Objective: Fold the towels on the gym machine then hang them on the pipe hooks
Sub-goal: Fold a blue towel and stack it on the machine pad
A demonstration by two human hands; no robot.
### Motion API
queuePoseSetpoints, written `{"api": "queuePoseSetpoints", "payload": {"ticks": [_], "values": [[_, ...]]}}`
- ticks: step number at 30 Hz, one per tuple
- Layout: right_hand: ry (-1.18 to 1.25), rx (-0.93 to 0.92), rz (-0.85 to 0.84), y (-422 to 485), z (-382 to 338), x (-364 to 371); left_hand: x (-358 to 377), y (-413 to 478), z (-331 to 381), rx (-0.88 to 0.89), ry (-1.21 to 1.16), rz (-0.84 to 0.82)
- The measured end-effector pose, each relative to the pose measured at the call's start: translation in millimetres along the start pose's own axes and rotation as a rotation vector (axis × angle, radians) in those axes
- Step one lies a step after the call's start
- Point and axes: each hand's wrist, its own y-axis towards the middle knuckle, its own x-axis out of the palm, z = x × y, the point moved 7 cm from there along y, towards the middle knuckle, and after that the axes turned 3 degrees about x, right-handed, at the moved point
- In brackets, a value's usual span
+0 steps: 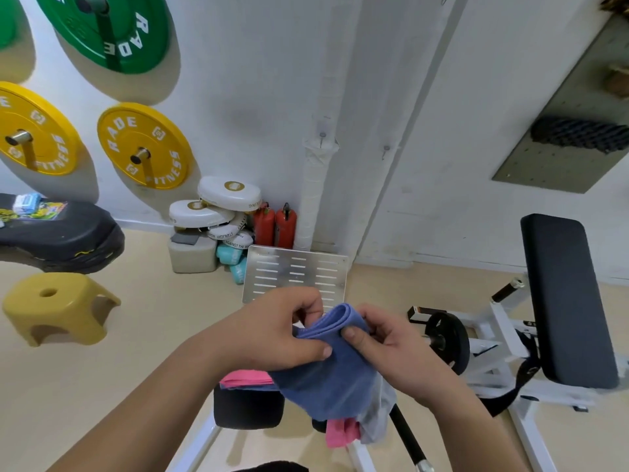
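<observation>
- While the left grip (282, 330) pinches the blue towel (333, 379) between thumb and curled fingers, the right grip (391, 342) pinches the same folded edge from the other side, thumb on top.
- Held in the air above the machine (503, 338), the blue towel shows a rounded fold between both grips, and the rest hangs down.
- Beneath it a pink towel (248, 378) lies on a black pad (248, 408).
- More pink cloth and a grey towel (377, 417) hang under the blue one, partly hidden by it.
- To the right, the white machine carries a small black disc (446, 335) and a long black backrest (565, 301).
- Just behind the grips, a slotted metal plate (296, 272) stands between them and the wall (255, 80).
- A wrapped white pipe (316, 185) runs up the wall with a hook (321, 136) on it; a second hook (385, 149) sits beside it.
- Two red extinguishers (275, 226) and stacked white pads (218, 207) stand at the pipe's foot.
- On the beige floor (153, 335) to the left stands a yellow stool (58, 304).
- Yellow discs (143, 146) and a green disc (105, 25) hang on wall pegs.
</observation>
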Motion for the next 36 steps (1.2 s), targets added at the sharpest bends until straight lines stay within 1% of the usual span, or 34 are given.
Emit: {"api": "queuePoseSetpoints", "payload": {"ticks": [4,6,9,11,14,16,17,19,21,23,26,28,30,32,34,36], "values": [[0.071,0.021,0.025,4,12,5,2,-3,-12,-0.055,-0.027,-0.049],[0.098,0.033,0.032,5,15,7,5,-4,-16,-0.073,-0.001,-0.081],[0.148,0.047,0.063,8,21,9,5,-6,-13,-0.041,0.033,-0.028],[0.197,0.076,0.036,9,30,13,2,-6,-10,-0.030,0.018,0.020],[0.178,0.240,-0.071,7,61,23,-5,-8,-5,-0.060,-0.100,0.030],[0.084,0.330,-0.096,2,87,30,-18,-10,-2,-0.062,-0.191,0.116],[0.052,0.357,-0.080,-1,101,31,-27,-12,-4,-0.069,-0.228,0.181],[0.064,0.406,-0.030,-8,126,32,-44,-16,-14,-0.103,-0.240,0.301],[0.130,0.464,0.035,-15,143,29,-55,-21,-36,-0.170,-0.173,0.388],[0.181,0.511,0.082,-22,156,25,-56,-28,-64,-0.283,-0.149,0.444],[0.296,0.622,0.154,-33,169,26,-43,-39,-97,-0.435,-0.272,0.536],[0.360,0.670,0.194,-39,173,31,-30,-42,-110,-0.498,-0.319,0.547],[0.447,0.676,0.255,-42,177,35,-16,-45,-123,-0.567,-0.368,0.530],[0.636,0.685,0.348,-44,182,35,-6,-48,-136,-0.627,-0.423,0.535],[0.824,0.697,0.405,-46,182,35,2,-51,-145,-0.659,-0.475,0.543],[0.888,0.728,0.414,-47,183,35,12,-54,-150,-0.674,-0.502,0.530]]}}
